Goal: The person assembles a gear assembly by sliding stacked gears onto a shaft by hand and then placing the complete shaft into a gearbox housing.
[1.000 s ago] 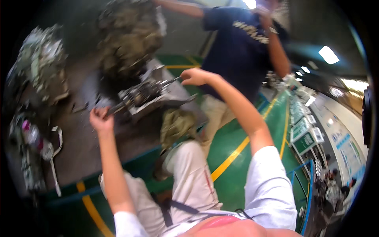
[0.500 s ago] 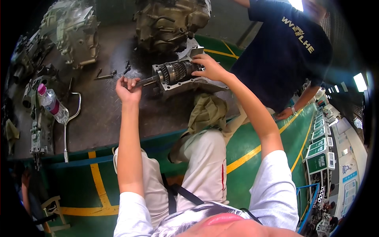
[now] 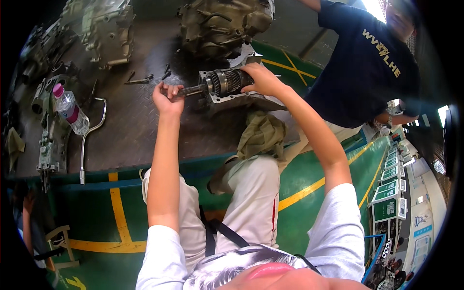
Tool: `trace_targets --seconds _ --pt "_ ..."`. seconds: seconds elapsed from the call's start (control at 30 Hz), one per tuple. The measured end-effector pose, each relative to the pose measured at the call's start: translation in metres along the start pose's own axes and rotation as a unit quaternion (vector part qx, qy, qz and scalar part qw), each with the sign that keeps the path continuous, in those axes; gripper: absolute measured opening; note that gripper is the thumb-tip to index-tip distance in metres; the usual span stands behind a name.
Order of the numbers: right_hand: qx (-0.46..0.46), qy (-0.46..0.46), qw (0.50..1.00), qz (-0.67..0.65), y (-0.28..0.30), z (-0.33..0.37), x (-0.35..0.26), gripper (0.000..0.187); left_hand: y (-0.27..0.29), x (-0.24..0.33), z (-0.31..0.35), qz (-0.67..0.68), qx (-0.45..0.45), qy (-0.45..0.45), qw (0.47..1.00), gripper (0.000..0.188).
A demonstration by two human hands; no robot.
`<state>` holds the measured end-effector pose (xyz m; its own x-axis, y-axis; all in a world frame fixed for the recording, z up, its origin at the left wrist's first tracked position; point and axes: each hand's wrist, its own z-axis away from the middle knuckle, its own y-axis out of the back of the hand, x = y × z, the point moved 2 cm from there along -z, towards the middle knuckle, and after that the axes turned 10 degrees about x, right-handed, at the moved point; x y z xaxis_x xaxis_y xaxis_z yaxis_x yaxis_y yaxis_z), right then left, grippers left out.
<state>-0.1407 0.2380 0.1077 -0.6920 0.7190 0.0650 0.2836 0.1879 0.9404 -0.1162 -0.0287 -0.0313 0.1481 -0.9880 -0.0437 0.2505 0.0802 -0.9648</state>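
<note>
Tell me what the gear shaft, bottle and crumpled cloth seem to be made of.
Gear shaft: probably steel, bare and shiny, given its grey metallic highlights.
Bottle: likely clear, glossy plastic, being see-through; its pink cap looks like opaque plastic.
Cloth: likely fabric, matte khaki, given its soft folds; the fibre can't be told.

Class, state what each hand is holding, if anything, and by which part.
The left hand grips the shaft by its slim left end; the right hand lies over the right end of the gears, but whether it grips cannot be told.
</note>
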Motion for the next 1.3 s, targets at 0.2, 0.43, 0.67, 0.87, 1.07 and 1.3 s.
trace_targets --seconds 0.2,0.43,0.67,0.87,1.07,1.3 --pt "-0.060 0.018 0.998 0.003 -0.008 -0.019 0.008 0.076 -0.002 -0.005 -0.003 0.003 -0.008 0.010 1.000 0.025" --pt "-0.112 -0.008 0.993 -0.037 -0.001 -0.023 0.001 0.076 -0.004 -0.004 0.001 -0.002 0.003 0.002 1.000 0.025" --pt "-0.078 -0.018 0.994 -0.070 0.053 -0.054 -0.011 0.075 0.010 -0.003 -0.019 -0.002 -0.031 0.034 0.999 0.023" --pt "0.422 0.223 0.865 -0.153 0.207 -0.077 -0.148 0.052 0.008 0.008 -0.017 -0.023 -0.028 0.018 0.999 0.024" --pt "0.160 0.084 0.982 -0.047 0.101 -0.060 -0.071 0.043 0.010 0.007 -0.017 -0.022 0.010 0.016 1.000 0.024" --pt "0.061 -0.055 0.989 -0.125 -0.016 -0.024 -0.013 0.049 0.004 0.006 -0.012 -0.035 0.026 0.014 0.999 0.022"
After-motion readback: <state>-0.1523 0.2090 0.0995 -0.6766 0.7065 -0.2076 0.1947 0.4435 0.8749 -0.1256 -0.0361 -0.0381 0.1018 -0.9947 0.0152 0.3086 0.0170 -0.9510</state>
